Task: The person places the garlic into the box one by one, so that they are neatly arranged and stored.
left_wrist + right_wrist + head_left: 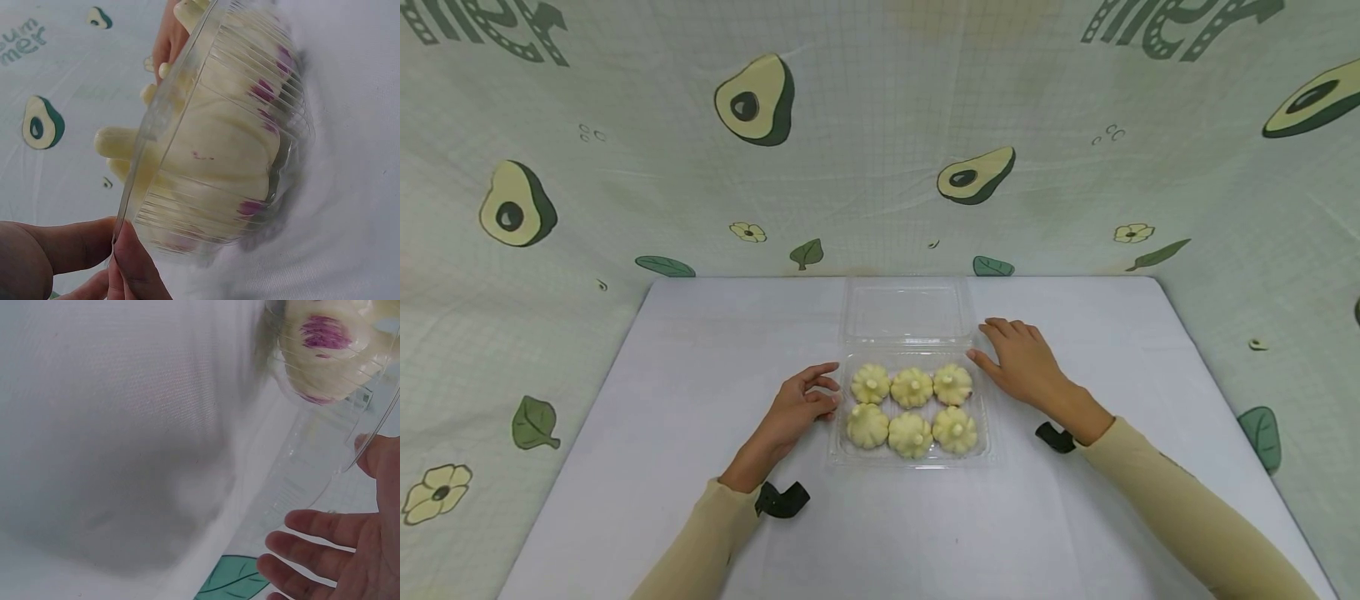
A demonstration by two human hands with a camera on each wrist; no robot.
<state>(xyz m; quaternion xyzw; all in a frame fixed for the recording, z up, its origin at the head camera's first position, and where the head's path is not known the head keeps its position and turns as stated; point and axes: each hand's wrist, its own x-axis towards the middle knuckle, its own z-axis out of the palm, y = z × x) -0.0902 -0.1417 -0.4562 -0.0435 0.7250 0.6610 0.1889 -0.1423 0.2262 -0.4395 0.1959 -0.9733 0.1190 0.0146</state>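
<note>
A clear plastic clamshell container [913, 461] lies on the table with its transparent lid [908, 312] folded back flat. Inside it sit pale garlic bulbs [912, 387] in two rows of three, stems up; purple marks show low on the bulbs in the left wrist view. My left hand [801, 408] is at the container's left side, and its thumb and fingers pinch the rim [134, 169]. At the right back corner is my right hand [1018, 362], its thumb against the rim. In the right wrist view its other fingers [319, 550] are extended and spread beside the plastic.
A white cloth covers the table [910, 542]. Behind it and at both sides hangs a pale curtain [865, 192] printed with avocados and leaves. Black wrist mounts [782, 500] stick out near both cuffs.
</note>
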